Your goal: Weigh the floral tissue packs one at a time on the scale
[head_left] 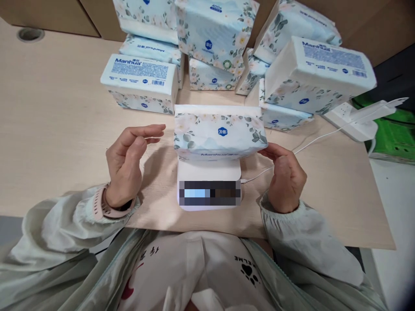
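A floral tissue pack [220, 131] rests on a small white digital scale [210, 172], whose display is blurred out. To the left of the pack, my left hand [128, 162] is held apart from it, fingers stretched out and nothing in them. My right hand [285, 177] is at the pack's right end, its fingertips at the lower right corner; whether they touch it I cannot tell. Its thumb stands apart from the fingers, and no object shows in it.
Stacked tissue packs stand behind: a left group [142, 82], a middle stack [214, 34] and a right stack [317, 73]. A white cable [259, 174] runs from the scale to a power strip [352, 121] at the right. Cardboard boxes [48, 17] line the back.
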`<state>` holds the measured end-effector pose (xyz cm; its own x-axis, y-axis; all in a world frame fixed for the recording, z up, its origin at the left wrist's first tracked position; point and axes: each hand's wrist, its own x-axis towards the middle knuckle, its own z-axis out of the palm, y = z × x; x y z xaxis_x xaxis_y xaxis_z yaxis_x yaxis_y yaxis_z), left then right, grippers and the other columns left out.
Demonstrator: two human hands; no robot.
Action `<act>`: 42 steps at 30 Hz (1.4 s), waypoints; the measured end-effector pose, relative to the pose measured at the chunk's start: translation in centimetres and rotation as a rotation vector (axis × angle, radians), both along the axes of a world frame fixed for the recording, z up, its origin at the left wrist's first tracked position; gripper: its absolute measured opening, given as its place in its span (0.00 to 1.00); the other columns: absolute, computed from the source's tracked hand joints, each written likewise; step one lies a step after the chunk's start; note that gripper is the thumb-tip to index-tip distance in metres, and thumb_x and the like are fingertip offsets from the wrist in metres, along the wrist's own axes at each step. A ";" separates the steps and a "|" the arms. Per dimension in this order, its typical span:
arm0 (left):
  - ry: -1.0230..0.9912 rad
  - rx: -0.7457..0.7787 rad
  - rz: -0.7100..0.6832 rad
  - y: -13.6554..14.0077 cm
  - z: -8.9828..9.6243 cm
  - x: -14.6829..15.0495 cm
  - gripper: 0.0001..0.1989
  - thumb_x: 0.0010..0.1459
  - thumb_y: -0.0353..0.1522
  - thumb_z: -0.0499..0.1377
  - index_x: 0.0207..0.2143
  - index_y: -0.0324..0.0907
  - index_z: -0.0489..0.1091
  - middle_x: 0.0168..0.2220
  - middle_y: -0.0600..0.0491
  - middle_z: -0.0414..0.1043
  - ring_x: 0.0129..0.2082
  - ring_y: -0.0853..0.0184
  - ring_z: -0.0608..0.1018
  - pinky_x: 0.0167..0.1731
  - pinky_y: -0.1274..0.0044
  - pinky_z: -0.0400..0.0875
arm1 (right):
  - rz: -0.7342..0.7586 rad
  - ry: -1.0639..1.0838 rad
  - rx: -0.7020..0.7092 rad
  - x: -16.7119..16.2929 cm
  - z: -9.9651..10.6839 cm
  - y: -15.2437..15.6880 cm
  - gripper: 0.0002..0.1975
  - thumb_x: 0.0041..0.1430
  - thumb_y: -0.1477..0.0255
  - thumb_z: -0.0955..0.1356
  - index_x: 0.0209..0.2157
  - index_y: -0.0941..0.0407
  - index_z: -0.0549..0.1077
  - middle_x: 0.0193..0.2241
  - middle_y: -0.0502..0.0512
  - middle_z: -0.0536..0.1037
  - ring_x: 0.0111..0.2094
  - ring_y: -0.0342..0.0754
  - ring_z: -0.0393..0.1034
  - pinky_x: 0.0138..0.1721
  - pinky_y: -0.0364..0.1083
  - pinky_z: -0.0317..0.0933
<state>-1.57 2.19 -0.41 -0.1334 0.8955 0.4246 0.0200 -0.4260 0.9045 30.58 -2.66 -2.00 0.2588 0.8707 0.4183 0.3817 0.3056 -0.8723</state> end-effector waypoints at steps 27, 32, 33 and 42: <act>0.030 0.022 -0.006 0.2 -0.1 -0.3 0.11 0.72 0.39 0.66 0.48 0.47 0.88 0.50 0.50 0.89 0.47 0.61 0.88 0.47 0.69 0.82 | 0.012 -0.093 -0.027 0.1 0.0 -0.2 0.20 0.78 0.56 0.64 0.55 0.48 0.84 0.50 0.59 0.89 0.52 0.60 0.86 0.57 0.66 0.81; 0.039 0.034 -0.010 0.2 -0.2 -0.3 0.11 0.72 0.39 0.65 0.49 0.48 0.88 0.51 0.51 0.89 0.47 0.61 0.88 0.47 0.70 0.83 | 0.019 -0.070 -0.033 0.0 0.2 -0.2 0.19 0.77 0.57 0.66 0.54 0.49 0.85 0.50 0.59 0.89 0.52 0.60 0.86 0.57 0.64 0.80; 0.046 0.034 -0.007 0.1 -0.2 -0.4 0.12 0.72 0.39 0.66 0.49 0.48 0.88 0.51 0.51 0.88 0.47 0.61 0.88 0.47 0.69 0.83 | 0.021 -0.065 -0.037 0.0 0.2 -0.2 0.19 0.77 0.57 0.66 0.54 0.49 0.85 0.50 0.59 0.89 0.52 0.60 0.86 0.57 0.64 0.80; 0.161 0.049 -0.132 0.2 -0.8 -1.3 0.15 0.70 0.43 0.69 0.56 0.54 0.84 0.60 0.50 0.84 0.65 0.51 0.83 0.60 0.59 0.85 | 0.062 -0.106 0.000 0.6 -0.4 -0.2 0.19 0.78 0.58 0.66 0.59 0.47 0.84 0.52 0.56 0.89 0.54 0.56 0.85 0.58 0.60 0.79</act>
<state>-2.83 2.43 -1.20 0.0569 0.8786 0.4742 0.1037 -0.4776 0.8724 31.17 -2.82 -2.41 0.1586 0.8834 0.4409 0.4523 0.3319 -0.8278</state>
